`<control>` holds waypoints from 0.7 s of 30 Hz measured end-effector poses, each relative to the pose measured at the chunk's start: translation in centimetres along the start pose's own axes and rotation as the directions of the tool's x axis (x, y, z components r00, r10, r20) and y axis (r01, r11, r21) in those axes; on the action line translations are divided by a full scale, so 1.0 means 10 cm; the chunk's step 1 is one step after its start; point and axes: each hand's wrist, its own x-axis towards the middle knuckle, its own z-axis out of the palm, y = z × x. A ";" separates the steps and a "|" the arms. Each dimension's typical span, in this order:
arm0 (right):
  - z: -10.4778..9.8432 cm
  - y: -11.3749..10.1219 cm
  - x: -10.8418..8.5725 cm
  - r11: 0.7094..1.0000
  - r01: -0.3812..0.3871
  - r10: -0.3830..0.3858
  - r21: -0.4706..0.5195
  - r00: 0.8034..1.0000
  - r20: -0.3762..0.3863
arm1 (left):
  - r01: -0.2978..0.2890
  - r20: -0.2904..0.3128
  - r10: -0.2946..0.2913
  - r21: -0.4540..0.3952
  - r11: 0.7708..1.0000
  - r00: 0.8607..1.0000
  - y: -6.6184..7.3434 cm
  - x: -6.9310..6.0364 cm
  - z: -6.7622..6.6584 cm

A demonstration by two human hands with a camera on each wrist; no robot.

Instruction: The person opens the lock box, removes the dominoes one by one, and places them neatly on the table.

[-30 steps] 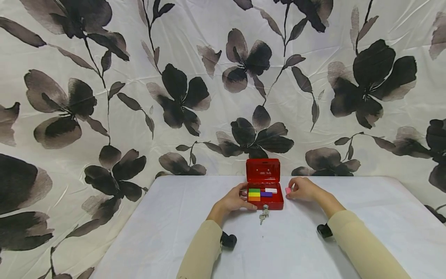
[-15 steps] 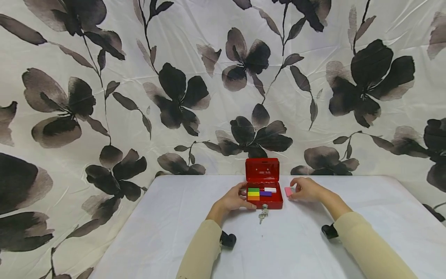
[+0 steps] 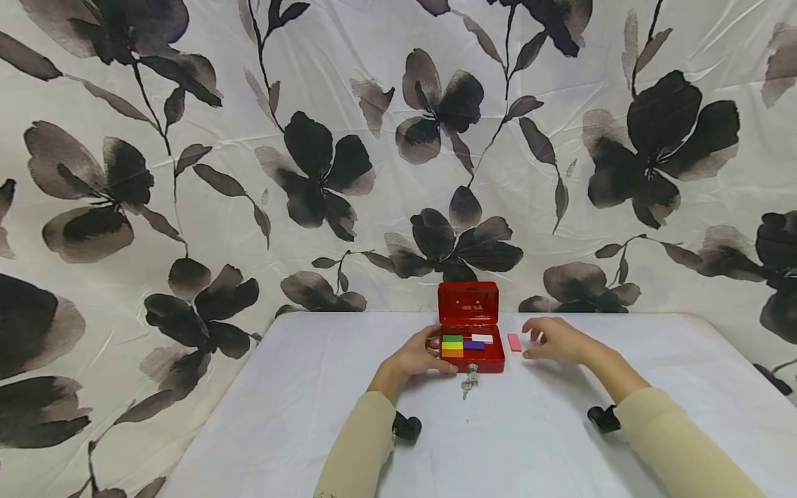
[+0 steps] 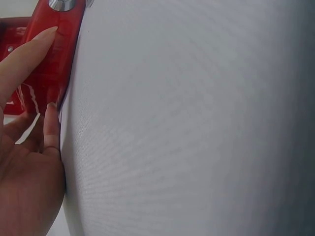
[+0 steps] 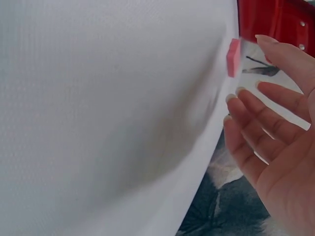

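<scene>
A small red metal cash box (image 3: 486, 365) stands on the table with its lid (image 3: 469, 304) raised. Inside lie green (image 3: 452, 339), yellow (image 3: 452, 346), orange (image 3: 452, 353), purple (image 3: 474, 345) and white (image 3: 482, 339) blocks. My left hand (image 3: 414, 356) grips the box's left side; in the left wrist view the thumb (image 4: 24, 59) lies along its front face. A flat pink block (image 3: 514, 342) rests on the table just right of the box. Beside it, apart from it, my right hand (image 3: 556, 341) holds nothing, its fingers (image 5: 266, 118) loosely spread.
Keys (image 3: 468, 384) hang from the lock at the box's front and reach the table. A white cloth covers the table (image 3: 498, 443). Behind it hangs a curtain (image 3: 373, 173) printed with dark flowers.
My right hand has let go of the pink block and drawn away to the right. The block now lies flat beside the box. My left hand has stayed on the box.
</scene>
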 end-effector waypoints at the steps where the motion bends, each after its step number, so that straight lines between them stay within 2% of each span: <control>1: 0.00 -0.01 0.00 1.000 0.002 -0.002 -0.001 1.000 -0.006 | -0.001 0.000 0.001 0.000 1.000 1.000 0.00 0.00 0.00; 8: -0.01 -0.10 -0.01 1.000 0.000 0.001 0.016 1.000 -0.013 | -0.009 0.006 0.009 -0.002 1.000 1.000 0.00 0.00 -0.01; 21: 0.03 -0.29 0.06 0.996 0.083 -0.082 0.018 0.995 -0.053 | 0.009 -0.007 -0.009 -0.005 1.000 1.000 0.01 -0.01 0.00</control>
